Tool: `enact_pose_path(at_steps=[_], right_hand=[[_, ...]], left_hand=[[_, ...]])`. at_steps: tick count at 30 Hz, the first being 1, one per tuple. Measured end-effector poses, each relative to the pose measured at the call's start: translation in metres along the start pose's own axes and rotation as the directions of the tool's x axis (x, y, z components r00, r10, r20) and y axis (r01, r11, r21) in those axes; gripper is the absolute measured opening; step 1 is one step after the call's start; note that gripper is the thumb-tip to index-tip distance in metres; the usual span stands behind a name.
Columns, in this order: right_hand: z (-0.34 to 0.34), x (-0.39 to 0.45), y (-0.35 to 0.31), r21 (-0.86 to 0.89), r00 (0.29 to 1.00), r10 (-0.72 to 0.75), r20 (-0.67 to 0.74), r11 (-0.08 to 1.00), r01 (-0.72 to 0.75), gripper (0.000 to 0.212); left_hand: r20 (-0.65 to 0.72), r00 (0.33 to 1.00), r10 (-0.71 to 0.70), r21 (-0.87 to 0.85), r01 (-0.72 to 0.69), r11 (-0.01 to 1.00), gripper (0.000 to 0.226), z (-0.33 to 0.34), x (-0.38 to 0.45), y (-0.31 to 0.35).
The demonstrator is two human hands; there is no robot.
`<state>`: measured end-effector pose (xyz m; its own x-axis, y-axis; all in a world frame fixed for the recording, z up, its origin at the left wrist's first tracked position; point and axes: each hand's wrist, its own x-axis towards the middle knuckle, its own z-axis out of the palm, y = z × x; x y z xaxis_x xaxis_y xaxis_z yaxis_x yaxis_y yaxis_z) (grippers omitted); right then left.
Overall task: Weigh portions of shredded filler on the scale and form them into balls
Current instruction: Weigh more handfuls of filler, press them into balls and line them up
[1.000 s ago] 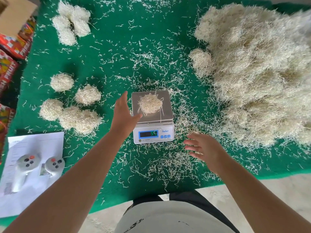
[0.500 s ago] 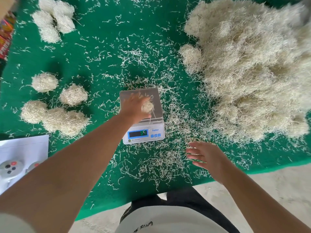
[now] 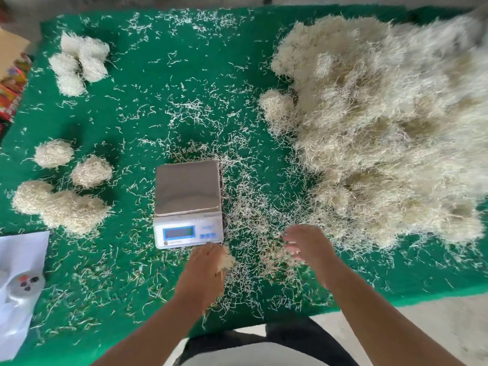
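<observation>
— Progress at the green table (image 3: 184, 75)?

— Partly done. Finished balls (image 3: 63, 204) lying in two clusters along the left edge: a group near the far-left corner (image 3: 79, 62), a second group midway down that edge. Scale (image 3: 188, 204) standing near the front edge, centre-left, platform bare, display too blurred to read.

— And the portion?

— Off the platform, gripped in the left hand (image 3: 204, 268) just in front of the scale's near-right corner, fingers curled round a small wad of filler (image 3: 226, 260). Right hand (image 3: 307, 244) alongside, fingers spread and relaxed, grasping nothing certain; loose strands blurred beneath the fingertips, so contact impossible to confirm.

— Step in hand?

— Judging by the empty platform, weighing finished for this portion, balling about to start or just starting.

— Much left?

— A great deal, by appearances. Big heap of shredded filler (image 3: 383, 122) covering the right half of the table, reaching the far-right corner. Loose strands (image 3: 245, 186) scattered between scale and heap.

— Anything else on the table?

— White sheet of paper (image 3: 18, 260) at the front-left corner, a pale controller (image 3: 26, 283) resting on it.
</observation>
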<state>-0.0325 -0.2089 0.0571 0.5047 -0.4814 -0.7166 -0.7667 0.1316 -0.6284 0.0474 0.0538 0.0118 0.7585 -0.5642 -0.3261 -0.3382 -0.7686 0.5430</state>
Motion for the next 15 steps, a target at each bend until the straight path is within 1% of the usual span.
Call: enact_pose_path(at_steps=[1, 2, 3, 4, 5, 6, 8, 10, 11, 13, 14, 15], right_hand=[[-0.013, 0.011, 0.001, -0.174, 0.992, -0.105, -0.062, 0.980, 0.093, 0.017], [-0.027, 0.023, 0.003, -0.326, 0.971, -0.216, -0.098, 0.929, 0.173, 0.030], [-0.042, 0.038, 0.005, -0.427, 0.947, -0.302, -0.109, 0.875, 0.230, 0.047], [-0.056, 0.052, 0.007, -0.512, 0.933, -0.345, -0.108, 0.823, 0.245, 0.062], [-0.069, 0.068, 0.007, -0.580, 0.925, -0.366, -0.098, 0.776, 0.246, 0.072], [-0.081, 0.084, 0.007, -0.634, 0.923, -0.375, -0.090, 0.736, 0.238, 0.079], [-0.101, 0.114, 0.009, -0.706, 0.922, -0.378, -0.079, 0.675, 0.216, 0.084], [-0.116, 0.140, 0.013, -0.712, 0.922, -0.378, -0.079, 0.669, 0.213, 0.079], [-0.121, 0.148, 0.014, -0.683, 0.915, -0.394, -0.083, 0.692, 0.236, 0.069], [-0.131, 0.152, 0.014, -0.609, 0.893, -0.440, -0.095, 0.735, 0.298, 0.041], [-0.134, 0.147, 0.013, -0.566, 0.876, -0.474, -0.089, 0.748, 0.347, 0.032], [-0.136, 0.140, 0.014, -0.515, 0.854, -0.516, -0.067, 0.751, 0.413, 0.027]], left_hand=[[-0.043, 0.999, -0.015, -0.035, 0.013, 0.999, 0.036, -0.003, 0.001, 0.017], [-0.075, 0.997, -0.034, -0.088, 0.028, 0.996, 0.032, -0.004, 0.006, 0.036], [-0.089, 0.993, -0.073, -0.155, 0.059, 0.986, 0.030, -0.006, 0.013, 0.055], [-0.096, 0.987, -0.125, -0.223, 0.102, 0.970, 0.029, -0.007, 0.022, 0.074], [-0.096, 0.980, -0.176, -0.264, 0.145, 0.953, 0.029, -0.005, 0.031, 0.091], [-0.096, 0.974, -0.207, -0.280, 0.173, 0.944, 0.030, -0.002, 0.041, 0.105], [-0.091, 0.969, -0.229, -0.293, 0.194, 0.936, 0.029, 0.009, 0.055, 0.128], [-0.064, 0.967, -0.248, -0.338, 0.213, 0.917, 0.028, 0.020, 0.065, 0.145], [-0.044, 0.968, -0.248, -0.357, 0.217, 0.909, 0.030, 0.026, 0.069, 0.152], [0.003, 0.971, -0.237, -0.355, 0.223, 0.908, 0.041, 0.037, 0.076, 0.165], [0.028, 0.973, -0.229, -0.342, 0.225, 0.912, 0.048, 0.041, 0.079, 0.173], [0.049, 0.975, -0.215, -0.332, 0.219, 0.918, 0.056, 0.044, 0.080, 0.182]])
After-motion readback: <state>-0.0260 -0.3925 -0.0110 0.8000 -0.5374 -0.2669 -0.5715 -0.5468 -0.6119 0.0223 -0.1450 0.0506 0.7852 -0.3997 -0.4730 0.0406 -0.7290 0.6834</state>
